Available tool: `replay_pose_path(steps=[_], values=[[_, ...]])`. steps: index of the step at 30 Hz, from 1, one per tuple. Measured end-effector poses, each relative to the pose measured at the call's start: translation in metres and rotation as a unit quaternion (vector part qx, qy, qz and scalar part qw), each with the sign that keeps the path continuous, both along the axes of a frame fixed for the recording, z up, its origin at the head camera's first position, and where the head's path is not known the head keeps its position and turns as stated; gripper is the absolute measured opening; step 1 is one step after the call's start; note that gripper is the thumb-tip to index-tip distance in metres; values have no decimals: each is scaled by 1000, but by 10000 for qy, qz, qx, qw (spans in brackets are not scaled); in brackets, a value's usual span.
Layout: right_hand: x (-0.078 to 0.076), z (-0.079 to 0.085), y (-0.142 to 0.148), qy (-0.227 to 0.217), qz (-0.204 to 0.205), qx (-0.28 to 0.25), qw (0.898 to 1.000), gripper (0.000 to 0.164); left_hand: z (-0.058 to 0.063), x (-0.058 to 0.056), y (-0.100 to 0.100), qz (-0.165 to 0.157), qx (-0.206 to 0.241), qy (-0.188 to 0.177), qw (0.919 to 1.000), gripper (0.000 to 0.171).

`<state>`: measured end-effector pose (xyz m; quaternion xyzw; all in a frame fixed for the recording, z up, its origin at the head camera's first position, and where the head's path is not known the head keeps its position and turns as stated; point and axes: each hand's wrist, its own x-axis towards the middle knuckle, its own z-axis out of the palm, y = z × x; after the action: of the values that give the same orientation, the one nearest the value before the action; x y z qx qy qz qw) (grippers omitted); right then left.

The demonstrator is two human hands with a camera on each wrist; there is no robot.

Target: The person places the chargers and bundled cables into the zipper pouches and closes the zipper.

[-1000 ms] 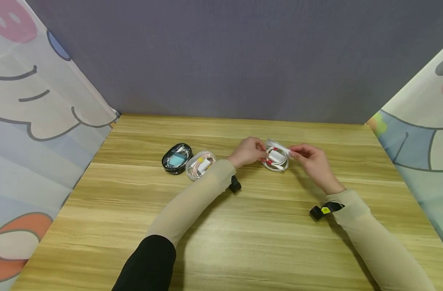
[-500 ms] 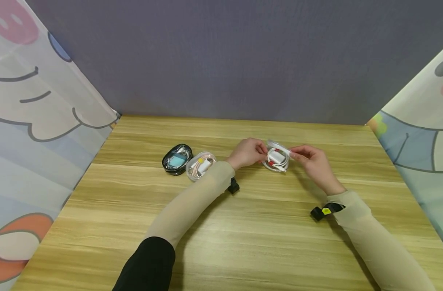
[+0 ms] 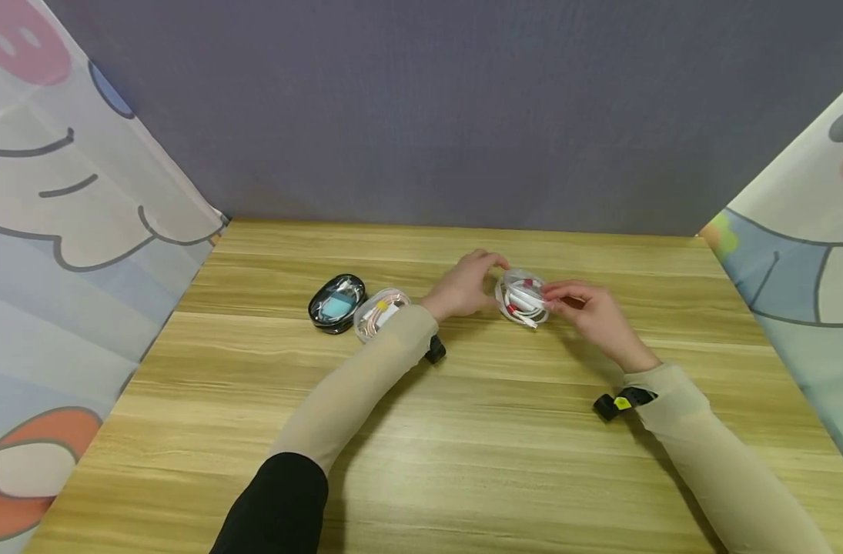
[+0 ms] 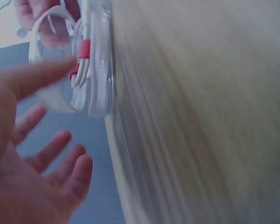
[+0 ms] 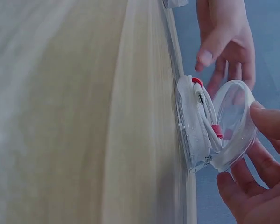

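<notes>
A clear oval zipper case point(image 3: 507, 309) lies on the wooden table, its transparent lid point(image 5: 233, 116) raised partway. In its base sits a coiled white cable point(image 5: 210, 116) bound with red ties point(image 5: 217, 131), and a white charger block shows under the lid in the head view. My right hand point(image 3: 597, 319) pinches the lid's edge between thumb and fingers. Left of the case, my left hand point(image 3: 457, 286) is spread with thumb and fingers apart; in the left wrist view no object is between them.
To the left, a black-rimmed clear case point(image 3: 337, 304) with a light blue block stands beside a second clear case point(image 3: 371, 317) holding a beige cable. My left forearm passes over the second one's edge. A grey panel point(image 3: 421, 115) rises behind the table point(image 3: 463, 446).
My left hand has let go of the cable's left side, spread its fingers and drawn slightly left. My right hand has brought the lid lower over the cable and charger.
</notes>
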<state>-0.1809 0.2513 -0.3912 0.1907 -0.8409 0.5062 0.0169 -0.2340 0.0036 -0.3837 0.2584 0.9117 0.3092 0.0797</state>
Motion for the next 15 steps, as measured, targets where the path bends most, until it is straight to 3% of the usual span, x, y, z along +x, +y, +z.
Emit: replay_pose_path(steps=[3,6,15], values=[[0,0,1,-19,57,-58,10000,13,2,2,6,-481,-485,196,9975,91],[-1,0,2,-44,74,-74,9999,13,1,3,14,-603,-669,204,9957,102],[1,1,2,-43,304,40,9995,13,0,7,20,-465,-1017,173,9936,88]])
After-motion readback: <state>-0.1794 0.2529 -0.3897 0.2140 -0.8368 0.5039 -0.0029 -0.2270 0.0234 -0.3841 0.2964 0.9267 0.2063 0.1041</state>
